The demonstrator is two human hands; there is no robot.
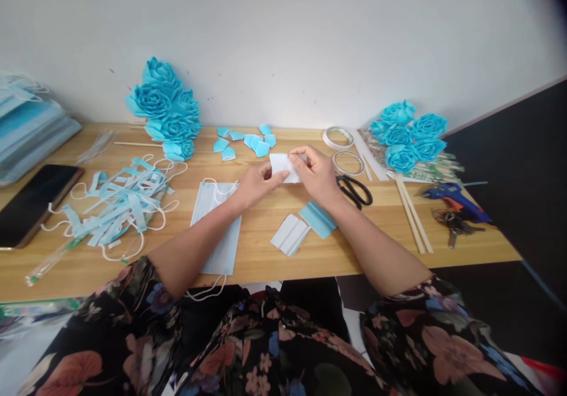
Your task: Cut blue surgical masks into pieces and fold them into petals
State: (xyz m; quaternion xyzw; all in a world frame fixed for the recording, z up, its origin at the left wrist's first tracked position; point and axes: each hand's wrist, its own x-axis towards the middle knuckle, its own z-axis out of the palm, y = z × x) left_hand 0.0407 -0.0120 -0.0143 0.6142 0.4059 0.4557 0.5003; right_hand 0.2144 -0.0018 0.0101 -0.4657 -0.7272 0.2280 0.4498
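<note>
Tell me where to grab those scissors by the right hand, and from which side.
Best grip the scissors by the black handle loops, probably coming from the right: the loops lie exposed on the table and point that way, while the blade end is hidden behind the right hand.

The left hand (256,187) and right hand (318,176) hold a white piece (279,162) — black-handled scissors (352,192) just beside the right.

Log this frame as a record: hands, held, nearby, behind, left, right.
hands: left hand and right hand, both pinching
held: white piece
nearby: gray piece, blue piece, on table
behind: small blue pieces
left: mask, strip pile, phone, flower bunch
right: tape rolls, glue gun, keys, second flower bunch
</note>
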